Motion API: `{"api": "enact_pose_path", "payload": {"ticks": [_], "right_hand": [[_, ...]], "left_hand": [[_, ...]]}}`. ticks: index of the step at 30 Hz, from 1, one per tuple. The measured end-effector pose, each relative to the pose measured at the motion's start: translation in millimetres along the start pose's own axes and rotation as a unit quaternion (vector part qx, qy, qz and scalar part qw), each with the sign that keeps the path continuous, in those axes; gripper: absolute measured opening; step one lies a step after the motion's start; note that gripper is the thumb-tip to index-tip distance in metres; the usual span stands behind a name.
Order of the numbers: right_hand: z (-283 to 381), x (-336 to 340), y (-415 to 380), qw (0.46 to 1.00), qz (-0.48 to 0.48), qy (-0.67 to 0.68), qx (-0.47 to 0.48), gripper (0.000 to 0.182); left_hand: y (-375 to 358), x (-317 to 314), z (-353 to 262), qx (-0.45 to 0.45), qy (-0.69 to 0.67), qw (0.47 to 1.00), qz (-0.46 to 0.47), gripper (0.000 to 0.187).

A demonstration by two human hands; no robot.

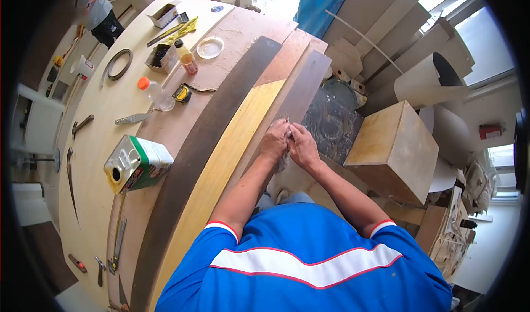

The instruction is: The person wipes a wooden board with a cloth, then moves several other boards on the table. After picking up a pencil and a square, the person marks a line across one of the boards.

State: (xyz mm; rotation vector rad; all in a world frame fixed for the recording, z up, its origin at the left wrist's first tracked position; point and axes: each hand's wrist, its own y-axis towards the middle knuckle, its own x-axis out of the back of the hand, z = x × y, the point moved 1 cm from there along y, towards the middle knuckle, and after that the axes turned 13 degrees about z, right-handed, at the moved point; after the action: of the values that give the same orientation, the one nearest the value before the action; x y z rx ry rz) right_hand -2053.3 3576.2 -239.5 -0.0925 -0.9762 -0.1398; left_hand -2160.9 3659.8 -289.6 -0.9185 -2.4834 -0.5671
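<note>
My left hand and my right hand meet in front of me, fingers closed and pinched together. A small dark tip shows between the fingertips, and a crumpled greyish piece hangs below them; I cannot tell what it is. Both hands are over the near end of a grey-brown board at the workbench edge. Beside that board lie a yellow wooden strip and a long dark brown strip.
On the workbench stand a metal can, a tape measure, an orange-capped bottle, a sauce-like bottle and a hammer. A wooden box is at right. Another person stands at far left.
</note>
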Motion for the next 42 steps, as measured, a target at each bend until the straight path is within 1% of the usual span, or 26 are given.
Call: {"api": "enact_pose_path", "payload": {"ticks": [2, 4, 5, 6, 9, 10, 13, 14, 16, 18, 19, 21, 22, 23, 25, 28, 29, 31, 32, 35, 36, 37, 38, 39, 41, 42], "right_hand": [[-13.0, -13.4, 23.3, 1.0, -0.023, -0.003, -0.018, 0.05], [-9.8, -13.3, 33.8, 0.998, 0.018, -0.062, -0.027, 0.053], [-8.5, -13.9, 35.8, 0.994, 0.042, -0.092, -0.031, 0.054], [-8.6, -14.9, 37.2, 0.992, 0.041, -0.122, -0.008, 0.054], [-10.2, -3.9, 47.0, 0.984, 0.072, -0.15, 0.068, 0.046], [-18.7, -10.3, 55.7, 0.983, 0.089, -0.139, 0.076, 0.031], [-41.6, 3.9, 80.2, 0.982, 0.146, -0.088, 0.079, 0.019], [-46.7, 18.6, 89.6, 0.991, 0.116, -0.042, 0.05, 0.016], [-64.3, 47.7, 113.7, 0.994, 0.053, 0.097, -0.007, 0.02], [-81.0, 76.8, 142.3, 0.97, -0.006, 0.238, -0.052, 0.02], [-84.6, 95.6, 152.0, 0.95, -0.03, 0.304, -0.068, 0.02], [-77.8, 147.4, 165.8, 0.865, 0.001, 0.494, -0.085, 0.014], [-77.2, 165.4, 171.2, 0.847, 0.001, 0.528, -0.062, 0.011], [-76.0, 180.4, 174.4, 0.847, -0.009, 0.529, -0.056, 0.011], [-84.6, 188.0, 181.6, 0.816, -0.029, 0.576, -0.031, 0.012], [-117.3, 154.1, 195.6, 0.812, -0.037, 0.579, -0.056, 0.013], [-140.1, 129.6, 200.0, 0.846, -0.029, 0.528, -0.07, 0.014], [-163.1, 101.3, 197.8, 0.887, 0.053, 0.431, -0.158, 0.016], [-166.5, 94.8, 190.4, 0.855, 0.088, 0.477, -0.183, 0.017], [-110.0, 147.5, 162.0, 0.784, 0.16, 0.59, -0.109, 0.018], [-89.3, 169.4, 151.3, 0.761, 0.191, 0.612, -0.099, 0.019], [-74.7, 187.0, 143.8, 0.738, 0.219, 0.632, -0.087, 0.02], [-70.9, 195.7, 139.2, 0.717, 0.248, 0.651, -0.024, 0.022], [-61.5, 205.6, 136.3, 0.714, 0.237, 0.659, -0.009, 0.024], [-61.5, 206.5, 138.2, 0.731, 0.175, 0.659, 0.03, 0.024], [-68.9, 206.1, 143.1, 0.812, 0.124, 0.566, 0.072, 0.025]], "left_hand": [[12.6, 3.4, 5.3, 0.002, 0.008, 0.999, -0.05, 0.029], [21.0, 9.1, 11.9, 0.002, 0.029, 0.995, -0.097, 0.034], [17.2, 10.8, 13.9, 0.008, 0.059, 0.993, -0.1, 0.034], [13.1, 18.6, 5.4, 0.016, 0.089, 0.99, -0.104, 0.035], [-2.3, 19.9, 3.2, 0.041, 0.152, 0.982, -0.1, 0.036], [-7.3, 18.7, 3.4, 0.046, 0.175, 0.979, -0.096, 0.036], [-13.2, 14.1, 1.8, 0.066, 0.23, 0.967, -0.083, 0.04], [-12.6, 13.0, 0.2, 0.073, 0.249, 0.962, -0.083, 0.041], [-6.9, 15.6, -11.1, 0.097, 0.274, 0.953, -0.085, 0.041], [5.3, 12.9, -16.7, 0.126, 0.278, 0.947, -0.106, 0.04], [5.1, 8.9, -22.5, 0.142, 0.277, 0.944, -0.109, 0.04], [16.3, 0.6, -30.0, 0.163, 0.266, 0.944, -0.11, 0.039], [21.0, -4.7, -32.3, 0.179, 0.253, 0.945, -0.103, 0.038], [26.7, -9.6, -33.3, 0.193, 0.241, 0.946, -0.098, 0.037], [38.8, -18.5, -34.3, 0.198, 0.25, 0.941, -0.108, 0.037], [56.6, -28.0, -38.9, 0.196, 0.27, 0.937, -0.101, 0.039], [63.7, -31.2, -42.4, 0.194, 0.277, 0.936, -0.096, 0.04], [83.0, -38.6, -50.7, 0.171, 0.262, 0.949, -0.046, 0.045], [93.0, -41.9, -54.6, 0.161, 0.254, 0.953, -0.023, 0.047], [123.2, -56.6, -56.9, 0.141, 0.182, 0.973, 0.017, 0.063], [119.0, -67.1, -47.3, 0.158, 0.055, 0.986, 0.012, 0.057], [114.5, -81.5, -28.7, 0.169, -0.072, 0.983, 0.007, 0.052], [118.4, -84.2, -25.3, 0.165, -0.107, 0.98, 0.001, 0.048], [126.9, -81.8, -30.0, 0.161, -0.142, 0.977, -0.005, 0.044], [134.1, -74.1, -43.8, 0.132, -0.034, 0.99, -0.02, 0.04], [149.3, -65.1, -50.3, 0.226, -0.17, 0.959, -0.003, 0.034]]}}
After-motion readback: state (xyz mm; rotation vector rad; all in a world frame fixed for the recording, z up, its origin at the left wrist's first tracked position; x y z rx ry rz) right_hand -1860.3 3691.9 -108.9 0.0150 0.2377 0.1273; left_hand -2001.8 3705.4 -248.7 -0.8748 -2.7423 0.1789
